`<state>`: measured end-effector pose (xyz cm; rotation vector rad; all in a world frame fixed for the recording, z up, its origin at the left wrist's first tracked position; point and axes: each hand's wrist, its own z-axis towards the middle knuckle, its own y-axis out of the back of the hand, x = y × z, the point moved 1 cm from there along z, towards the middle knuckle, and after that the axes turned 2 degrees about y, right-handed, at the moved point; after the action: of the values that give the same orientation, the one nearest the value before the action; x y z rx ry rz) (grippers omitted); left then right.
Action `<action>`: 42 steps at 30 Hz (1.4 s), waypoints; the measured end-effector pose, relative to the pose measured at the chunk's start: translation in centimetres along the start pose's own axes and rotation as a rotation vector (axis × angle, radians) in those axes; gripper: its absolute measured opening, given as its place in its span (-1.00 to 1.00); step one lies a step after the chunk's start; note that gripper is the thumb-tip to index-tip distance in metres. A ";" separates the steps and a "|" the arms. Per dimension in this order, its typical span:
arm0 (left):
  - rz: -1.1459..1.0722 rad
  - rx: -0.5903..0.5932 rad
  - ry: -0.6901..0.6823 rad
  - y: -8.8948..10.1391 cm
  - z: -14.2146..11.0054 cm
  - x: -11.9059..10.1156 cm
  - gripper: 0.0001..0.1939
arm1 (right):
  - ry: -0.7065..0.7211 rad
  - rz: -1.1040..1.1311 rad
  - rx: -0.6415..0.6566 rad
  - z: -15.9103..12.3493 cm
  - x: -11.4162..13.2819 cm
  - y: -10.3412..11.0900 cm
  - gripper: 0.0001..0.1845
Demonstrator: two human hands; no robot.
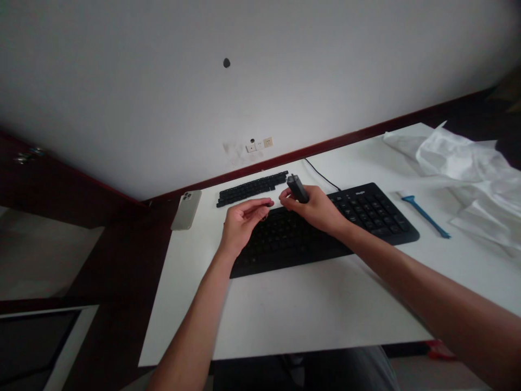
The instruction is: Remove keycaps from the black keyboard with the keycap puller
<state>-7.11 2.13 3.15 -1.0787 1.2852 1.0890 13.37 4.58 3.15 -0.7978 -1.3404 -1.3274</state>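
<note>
1. Right hand clamped on a black oblong tool, tilted up over the keyboard.
2. Left hand beside it, fingertips together on a small dark piece, too small to identify.
3. Keyboard beneath both; loose keycaps lie beyond on the bench.

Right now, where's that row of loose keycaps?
In the head view, the row of loose black keycaps lies on the white desk beyond the black keyboard, just past the left hand, with a phone to its left.

A black plastic keyboard stood between the right hand and a slim blue pry tool, while a strip of white worktop separated the left hand from a silver smartphone.
</note>
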 end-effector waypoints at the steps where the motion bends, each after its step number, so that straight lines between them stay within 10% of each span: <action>1: -0.065 -0.019 0.025 0.1 0.1 0.1 -0.68 | -0.032 0.049 0.033 0.0 0.0 -0.1 -0.77; 8: -0.072 -0.072 0.052 0.0 0.3 0.8 -0.66 | -0.226 0.357 0.231 -0.6 0.0 -1.4 -0.63; 42: 0.166 -0.151 -0.065 -1.2 0.0 1.1 -0.71 | -0.044 0.172 0.032 -0.6 -1.6 -2.3 -0.82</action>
<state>-5.94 1.93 2.07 -1.0526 1.2744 1.3528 11.74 3.99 0.88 -0.9040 -1.2942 -1.1568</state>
